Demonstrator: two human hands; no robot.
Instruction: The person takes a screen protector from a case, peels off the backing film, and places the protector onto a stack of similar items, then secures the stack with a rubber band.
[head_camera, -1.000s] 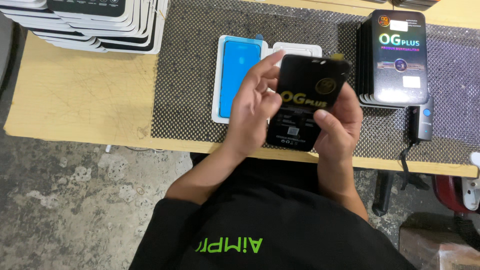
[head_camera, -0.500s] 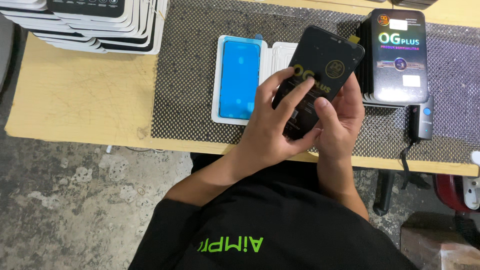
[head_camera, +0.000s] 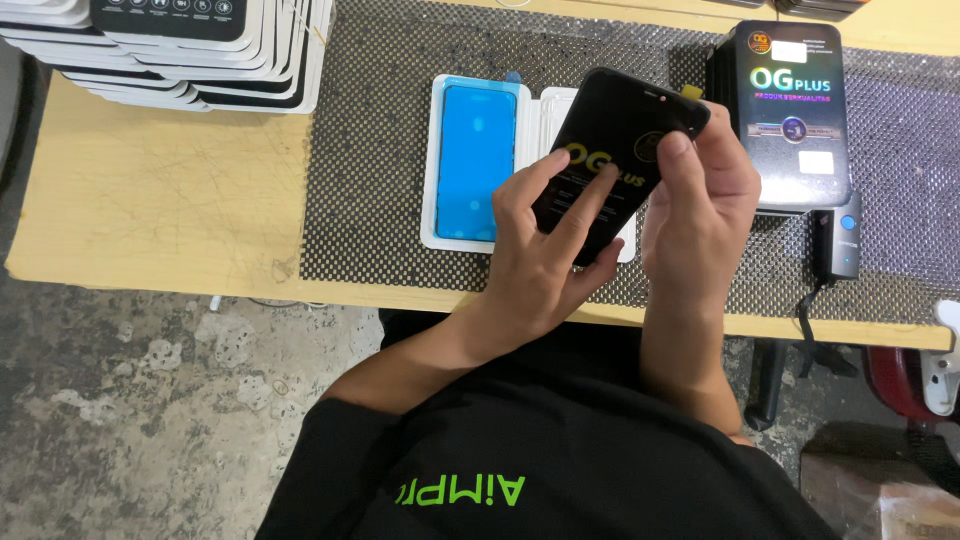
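One wooden table fills the far half of the view, with a dark dotted mat laid over its middle and right. At the far left stands a stack of flat boxes; at the far right a shorter pile of black boxes, and near it a small black device with a cable. On the mat lies an open white tray holding a blue frame-shaped film. Above the tray the black screen panel is held tilted, clear of the mat. The right hand clasps its right edge, thumb on the face. The left hand is spread, fingertips flat on the panel. By the look of it the panel is out of its tray and being checked; the film lies untouched.
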